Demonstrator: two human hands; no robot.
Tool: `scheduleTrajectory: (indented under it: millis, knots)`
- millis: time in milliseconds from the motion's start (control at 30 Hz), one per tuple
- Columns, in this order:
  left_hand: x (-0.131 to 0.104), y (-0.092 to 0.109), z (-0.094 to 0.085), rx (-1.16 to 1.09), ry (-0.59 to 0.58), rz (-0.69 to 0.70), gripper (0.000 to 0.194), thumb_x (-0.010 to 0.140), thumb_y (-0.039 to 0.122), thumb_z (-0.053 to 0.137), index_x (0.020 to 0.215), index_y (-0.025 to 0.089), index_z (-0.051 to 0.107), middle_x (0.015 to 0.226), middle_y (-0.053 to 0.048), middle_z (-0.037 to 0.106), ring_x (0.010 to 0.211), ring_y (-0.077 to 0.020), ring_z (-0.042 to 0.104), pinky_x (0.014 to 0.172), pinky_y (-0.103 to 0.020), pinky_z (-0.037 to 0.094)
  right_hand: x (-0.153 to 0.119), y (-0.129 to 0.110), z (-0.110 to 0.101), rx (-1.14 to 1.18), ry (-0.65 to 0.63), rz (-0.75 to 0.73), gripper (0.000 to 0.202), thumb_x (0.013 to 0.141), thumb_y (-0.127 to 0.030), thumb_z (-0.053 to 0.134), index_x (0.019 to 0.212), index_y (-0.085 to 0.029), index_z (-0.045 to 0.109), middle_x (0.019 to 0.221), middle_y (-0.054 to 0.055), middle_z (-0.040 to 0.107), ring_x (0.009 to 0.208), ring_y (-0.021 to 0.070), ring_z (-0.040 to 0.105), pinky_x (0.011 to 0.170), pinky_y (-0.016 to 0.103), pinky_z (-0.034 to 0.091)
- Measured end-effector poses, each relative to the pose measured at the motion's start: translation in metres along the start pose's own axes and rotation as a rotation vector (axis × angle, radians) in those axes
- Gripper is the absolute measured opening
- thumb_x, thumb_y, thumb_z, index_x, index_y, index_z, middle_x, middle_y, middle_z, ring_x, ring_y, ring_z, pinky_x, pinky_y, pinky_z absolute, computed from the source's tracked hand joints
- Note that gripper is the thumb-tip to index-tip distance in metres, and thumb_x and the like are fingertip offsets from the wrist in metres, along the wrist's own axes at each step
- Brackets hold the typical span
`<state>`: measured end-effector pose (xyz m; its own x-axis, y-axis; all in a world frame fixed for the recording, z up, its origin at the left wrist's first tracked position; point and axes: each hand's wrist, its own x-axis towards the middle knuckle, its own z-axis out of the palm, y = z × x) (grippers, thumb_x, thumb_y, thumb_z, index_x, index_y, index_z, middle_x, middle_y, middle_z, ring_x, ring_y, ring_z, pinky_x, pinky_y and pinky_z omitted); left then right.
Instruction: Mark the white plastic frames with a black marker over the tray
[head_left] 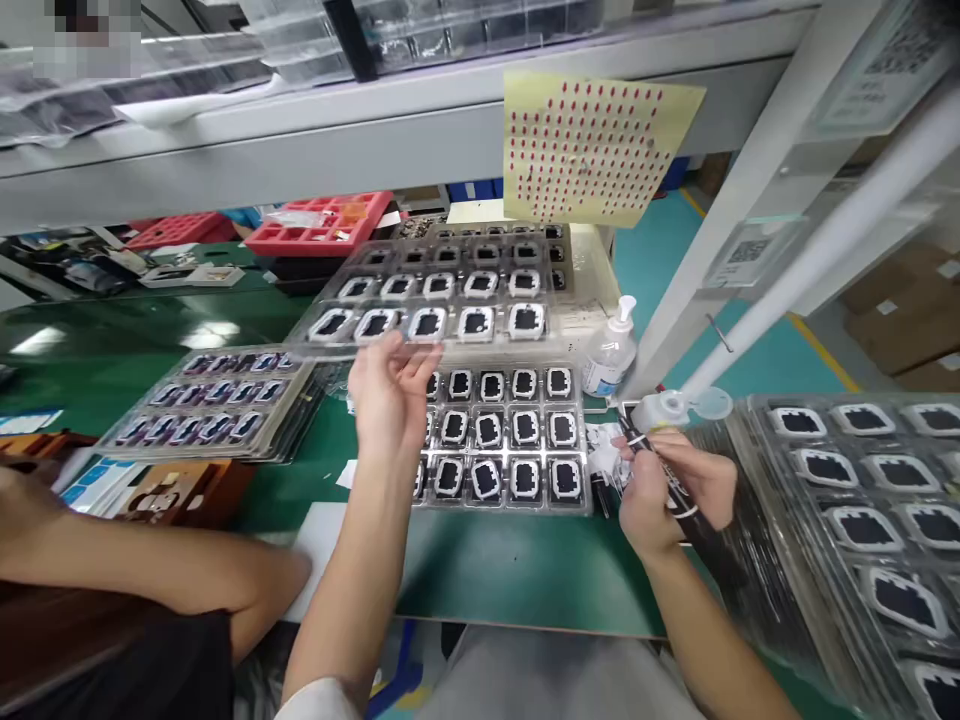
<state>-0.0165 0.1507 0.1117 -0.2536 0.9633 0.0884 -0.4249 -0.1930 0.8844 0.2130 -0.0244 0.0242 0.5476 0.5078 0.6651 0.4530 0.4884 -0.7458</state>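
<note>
My left hand [394, 390] grips the near edge of a clear plastic tray [442, 305], raised and tilted over the bench. Rows of black parts with white frames sit in its pockets. Below it, a second clear tray [506, 425] with the same kind of parts lies on the green bench, partly hidden by my left hand and forearm. My right hand [667, 485] is closed around a black marker pen [675, 485] with white markings, right of that lower tray. Just beyond its fingers is a small translucent bottle [664, 408] with its lid flipped up.
A pump bottle [609, 355] stands beside the shelf post. Stacked trays rise at right [862, 500] and left [210, 400]. Red trays [322, 225] lie farther back. A yellow sheet with red marks [592, 150] hangs from the shelf beam. Another person's arm [150, 560] reaches in at left.
</note>
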Motion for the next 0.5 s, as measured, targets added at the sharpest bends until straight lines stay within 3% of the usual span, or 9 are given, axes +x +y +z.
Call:
scheduleTrajectory:
  millis: [67, 167, 267, 367, 500]
  knots:
    - [0.018, -0.013, 0.023, 0.015, -0.043, -0.004, 0.042, 0.074, 0.042, 0.088, 0.082, 0.025, 0.05, 0.084, 0.0, 0.068, 0.09, -0.0183, 0.076, 0.1, -0.041, 0.068, -0.001, 0.001, 0.003, -0.017, 0.003, -0.078, 0.008, 0.1, -0.028, 0.071, 0.1, -0.023, 0.065, 0.089, 0.005, 0.073, 0.081, 0.0241, 0.074, 0.076, 0.044, 0.063]
    - [0.036, -0.03, 0.05, -0.02, -0.077, -0.04, 0.047, 0.074, 0.046, 0.091, 0.086, 0.025, 0.051, 0.086, 0.0, 0.07, 0.09, -0.0183, 0.077, 0.098, -0.039, 0.069, -0.001, 0.0, 0.008, -0.02, -0.017, -0.186, 0.022, 0.094, -0.02, 0.074, 0.112, -0.026, 0.063, 0.089, 0.002, 0.075, 0.078, 0.0236, 0.076, 0.073, 0.044, 0.065]
    - [0.045, -0.044, 0.067, -0.031, -0.101, -0.092, 0.047, 0.078, 0.044, 0.091, 0.088, 0.025, 0.049, 0.085, 0.001, 0.071, 0.088, -0.0168, 0.079, 0.097, -0.036, 0.068, 0.001, -0.004, 0.012, -0.021, -0.055, -0.267, 0.03, 0.092, -0.016, 0.074, 0.116, -0.028, 0.063, 0.09, 0.001, 0.075, 0.076, 0.0232, 0.075, 0.068, 0.043, 0.064]
    - [0.048, -0.055, 0.072, 0.008, -0.15, -0.158, 0.046, 0.083, 0.045, 0.091, 0.09, 0.024, 0.05, 0.084, -0.002, 0.075, 0.086, -0.0177, 0.081, 0.092, -0.034, 0.069, 0.002, -0.008, 0.014, -0.034, -0.08, -0.316, 0.031, 0.091, -0.014, 0.075, 0.117, -0.028, 0.066, 0.091, 0.001, 0.075, 0.076, 0.0234, 0.075, 0.065, 0.041, 0.064]
    - [0.046, -0.062, 0.06, 0.11, -0.226, -0.278, 0.051, 0.081, 0.053, 0.094, 0.09, 0.021, 0.055, 0.076, -0.01, 0.078, 0.073, -0.0245, 0.082, 0.068, -0.034, 0.07, 0.002, -0.008, 0.014, -0.033, -0.08, -0.351, 0.038, 0.087, -0.007, 0.076, 0.121, -0.023, 0.067, 0.094, 0.003, 0.074, 0.079, 0.0242, 0.075, 0.067, 0.041, 0.063]
